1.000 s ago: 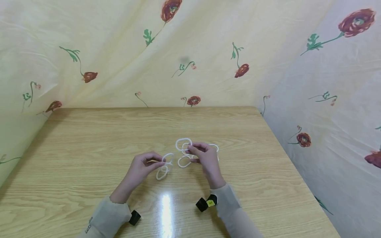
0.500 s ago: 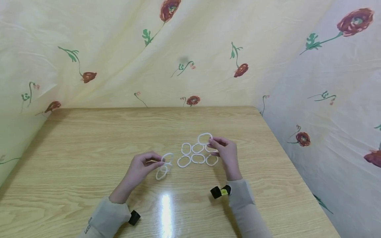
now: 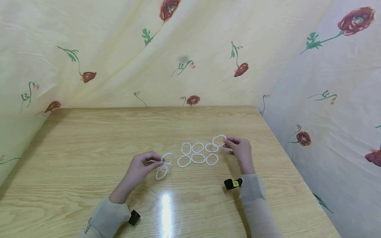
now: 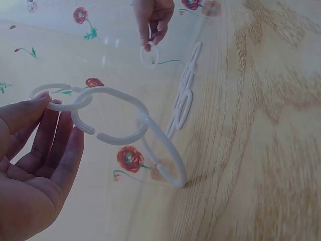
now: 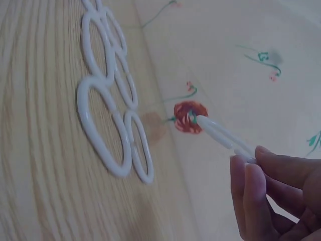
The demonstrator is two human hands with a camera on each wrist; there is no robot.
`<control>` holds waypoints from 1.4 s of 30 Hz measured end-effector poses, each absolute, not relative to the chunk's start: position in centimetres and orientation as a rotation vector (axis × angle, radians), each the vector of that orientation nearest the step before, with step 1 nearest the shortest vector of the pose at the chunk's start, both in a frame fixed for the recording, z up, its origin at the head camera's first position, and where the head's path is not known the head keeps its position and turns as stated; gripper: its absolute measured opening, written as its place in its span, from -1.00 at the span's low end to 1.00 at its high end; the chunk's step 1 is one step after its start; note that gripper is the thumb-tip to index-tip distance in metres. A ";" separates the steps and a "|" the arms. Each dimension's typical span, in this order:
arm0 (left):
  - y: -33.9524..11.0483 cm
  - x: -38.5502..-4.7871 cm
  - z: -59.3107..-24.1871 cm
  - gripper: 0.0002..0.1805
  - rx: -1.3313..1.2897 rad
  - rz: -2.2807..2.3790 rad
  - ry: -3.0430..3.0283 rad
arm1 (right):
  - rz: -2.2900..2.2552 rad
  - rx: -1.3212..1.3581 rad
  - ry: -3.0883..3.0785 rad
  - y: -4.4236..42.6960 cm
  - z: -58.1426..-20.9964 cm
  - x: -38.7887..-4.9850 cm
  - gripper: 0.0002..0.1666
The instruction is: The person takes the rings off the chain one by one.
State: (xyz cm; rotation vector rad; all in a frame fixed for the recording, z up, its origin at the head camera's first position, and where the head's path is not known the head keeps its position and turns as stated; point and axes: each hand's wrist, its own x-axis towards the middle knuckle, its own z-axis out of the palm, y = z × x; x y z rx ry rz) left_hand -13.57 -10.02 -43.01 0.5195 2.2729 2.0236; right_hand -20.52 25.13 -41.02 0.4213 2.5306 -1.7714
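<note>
My left hand [image 3: 146, 167] pinches the top of a chain of white plastic links [image 4: 168, 144] between thumb and fingers. Three C-shaped links, each with a small gap, hang joined together. The lowest one hangs close to the table; whether it touches is unclear. At the right, my right hand [image 3: 240, 150] holds a single white link [image 5: 215, 130] by its edge, above the table. Beside it, to the left, several loose white links [image 5: 86, 118] lie flat in two rows between the hands.
The wood-grain table [image 3: 104, 132] has its far edge against a flowered cloth [image 3: 119, 66]. More of that cloth hangs along the right side. A bright light reflection shows on the tabletop near the front.
My right hand has moved right with its link, from over the loose links to their right side, uncovering both rows. The left hand and its chain have stayed nearly still.
</note>
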 end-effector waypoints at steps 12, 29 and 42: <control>-10.1 -13.5 -42.9 -0.87 0.521 2.028 2.270 | -1.417 0.385 2.600 27.3 -41.4 -21.1 -0.63; -9.9 -13.6 -43.0 -0.86 0.487 2.013 2.271 | -1.254 0.307 2.620 27.6 -43.1 -21.6 -0.69; -9.9 -13.6 -43.0 -0.86 0.492 2.035 2.248 | -1.204 0.299 2.634 26.7 -43.0 -21.3 -0.73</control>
